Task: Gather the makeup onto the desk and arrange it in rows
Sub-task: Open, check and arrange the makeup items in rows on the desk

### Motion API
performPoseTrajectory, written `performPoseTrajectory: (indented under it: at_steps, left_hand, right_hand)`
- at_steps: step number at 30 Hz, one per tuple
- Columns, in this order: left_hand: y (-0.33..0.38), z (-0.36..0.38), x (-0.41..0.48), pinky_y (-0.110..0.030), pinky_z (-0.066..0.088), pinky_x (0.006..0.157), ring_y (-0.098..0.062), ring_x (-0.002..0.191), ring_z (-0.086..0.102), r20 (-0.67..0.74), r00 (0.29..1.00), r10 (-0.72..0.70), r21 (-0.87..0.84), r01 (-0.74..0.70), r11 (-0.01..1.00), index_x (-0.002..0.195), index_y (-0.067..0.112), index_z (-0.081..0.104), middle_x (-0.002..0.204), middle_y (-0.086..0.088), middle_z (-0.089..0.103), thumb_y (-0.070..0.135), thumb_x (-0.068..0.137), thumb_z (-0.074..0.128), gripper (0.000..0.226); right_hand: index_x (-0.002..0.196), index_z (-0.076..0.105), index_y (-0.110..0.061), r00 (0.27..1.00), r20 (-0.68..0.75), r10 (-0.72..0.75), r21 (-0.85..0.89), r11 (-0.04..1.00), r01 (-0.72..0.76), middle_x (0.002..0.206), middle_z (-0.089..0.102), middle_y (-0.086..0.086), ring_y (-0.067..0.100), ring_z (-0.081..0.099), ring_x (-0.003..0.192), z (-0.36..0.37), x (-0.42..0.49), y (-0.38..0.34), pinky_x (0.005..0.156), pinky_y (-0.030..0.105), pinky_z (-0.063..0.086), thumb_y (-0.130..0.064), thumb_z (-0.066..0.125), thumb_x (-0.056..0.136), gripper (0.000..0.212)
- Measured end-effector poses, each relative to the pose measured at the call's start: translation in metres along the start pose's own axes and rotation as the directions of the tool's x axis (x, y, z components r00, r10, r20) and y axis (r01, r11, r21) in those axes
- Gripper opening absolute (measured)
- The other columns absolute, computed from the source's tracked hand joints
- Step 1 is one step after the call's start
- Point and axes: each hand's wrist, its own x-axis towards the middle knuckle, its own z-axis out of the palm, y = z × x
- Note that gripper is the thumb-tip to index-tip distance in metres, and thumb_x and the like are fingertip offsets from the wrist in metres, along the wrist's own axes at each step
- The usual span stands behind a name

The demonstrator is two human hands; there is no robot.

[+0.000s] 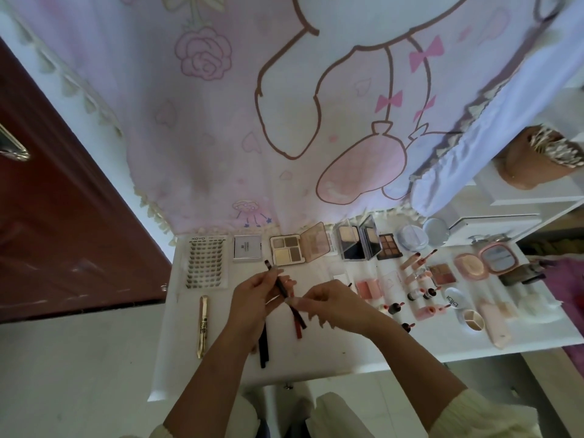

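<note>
Above the white desk [331, 352], my left hand [252, 298] grips a thin dark makeup pencil [274, 276] that points up and away. My right hand [328, 303] pinches a bundle of dark red pencils [298, 320] that hang toward the desk. Another dark pencil [264, 346] lies under my left wrist. A gold mascara tube [202, 325] lies at the left. Along the back edge sit a lash tray [206, 262], a silver compact [248, 247], an open eyeshadow palette [289, 251] and powder compacts [357, 243]. Lip tints [417, 279] and blush pans [442, 275] fill the right.
A pink cartoon curtain [284, 121] hangs behind the desk. A red-brown door [57, 222] stands to the left. A white shelf unit [518, 210] with a brown object rises at the right. Pale floor [79, 374] lies below the desk's left edge.
</note>
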Motion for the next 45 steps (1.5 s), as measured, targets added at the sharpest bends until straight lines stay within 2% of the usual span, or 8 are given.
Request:
performPoseTrajectory:
  at_steps: [8,13,22,25,28,32,37,45]
  left_hand:
    - [0.009,-0.009,0.006,-0.033,0.057,0.087,-0.022,0.092,0.072,-0.051,0.999,-0.016,-0.221,0.005,0.975,0.105,-0.002,0.062,0.094,-0.014,0.074,0.008,0.095,0.053,0.017]
    - [0.015,-0.010,0.009,-0.030,0.057,0.084,-0.022,0.097,0.071,-0.031,0.999,0.007,-0.274,-0.015,0.962,0.109,-0.001,0.060,0.103,-0.015,0.073,0.012,0.097,0.052,0.020]
    - [0.025,-0.009,0.010,-0.032,0.058,0.082,-0.021,0.083,0.073,-0.049,0.998,0.027,-0.305,-0.041,0.952,0.099,0.000,0.061,0.098,-0.018,0.072,0.006,0.094,0.055,0.010]
    - [0.029,-0.009,0.007,-0.033,0.058,0.084,-0.024,0.085,0.073,-0.017,0.997,0.082,-0.058,-0.083,0.995,0.101,-0.001,0.064,0.093,-0.017,0.074,0.008,0.092,0.059,0.013]
    - [0.033,-0.010,0.004,-0.030,0.057,0.084,-0.022,0.084,0.073,0.116,0.987,0.112,0.308,-0.143,0.940,0.103,0.005,0.069,0.086,-0.010,0.075,0.014,0.092,0.062,0.016]
    - [0.031,-0.005,0.011,-0.022,0.054,0.080,-0.004,0.077,0.069,0.319,0.934,0.162,0.740,-0.352,0.573,0.100,0.022,0.073,0.084,0.007,0.074,0.028,0.096,0.056,0.018]
    - [0.021,0.013,0.011,-0.020,0.045,0.061,-0.008,0.060,0.053,0.391,0.910,0.136,0.754,-0.401,0.520,0.094,0.030,0.068,0.069,0.005,0.059,0.033,0.102,0.041,0.028]
    - [0.016,0.020,0.009,-0.024,0.037,0.061,-0.010,0.061,0.043,0.383,0.907,0.177,0.777,-0.419,0.470,0.072,0.029,0.051,0.068,-0.001,0.047,0.040,0.103,0.033,0.038]
  right_hand:
    - [0.092,0.069,-0.001,0.999,-0.026,-0.044,0.265,0.963,0.049,0.075,0.073,0.009,0.014,0.065,0.058,-0.016,0.008,-0.017,0.053,0.020,0.051,-0.014,0.065,0.092,0.014]
    - [0.094,0.070,0.003,1.000,-0.012,-0.017,0.359,0.933,0.021,0.074,0.073,0.008,0.016,0.064,0.060,-0.018,0.011,-0.017,0.058,0.022,0.053,-0.008,0.068,0.088,0.013]
    - [0.094,0.070,-0.001,0.978,-0.207,-0.027,0.380,0.919,0.106,0.069,0.071,0.003,0.010,0.059,0.053,-0.021,0.019,-0.021,0.056,0.021,0.052,-0.010,0.064,0.091,0.012]
    - [0.082,0.069,-0.006,0.938,-0.345,-0.017,0.378,0.913,0.155,0.063,0.067,0.001,0.009,0.055,0.050,-0.026,0.022,-0.023,0.053,0.020,0.049,-0.012,0.062,0.092,0.013]
    - [0.078,0.067,-0.008,0.904,-0.428,0.011,0.357,0.921,0.158,0.062,0.064,0.002,0.008,0.053,0.048,-0.032,0.024,-0.022,0.051,0.020,0.047,-0.014,0.063,0.092,0.016]
    - [0.075,0.067,-0.004,0.904,-0.427,-0.005,0.332,0.929,0.162,0.057,0.063,0.000,0.007,0.049,0.044,-0.033,0.023,-0.021,0.049,0.019,0.044,-0.017,0.065,0.091,0.021]
    - [0.063,0.066,-0.015,0.889,-0.458,-0.025,0.308,0.933,0.185,0.047,0.055,-0.007,0.000,0.043,0.040,-0.028,0.025,-0.026,0.047,0.011,0.039,-0.026,0.068,0.088,0.028]
    - [0.067,0.067,-0.008,0.891,-0.449,-0.068,0.247,0.949,0.197,0.052,0.055,-0.004,-0.001,0.045,0.043,-0.028,0.027,-0.024,0.050,0.009,0.038,-0.031,0.063,0.092,0.034]
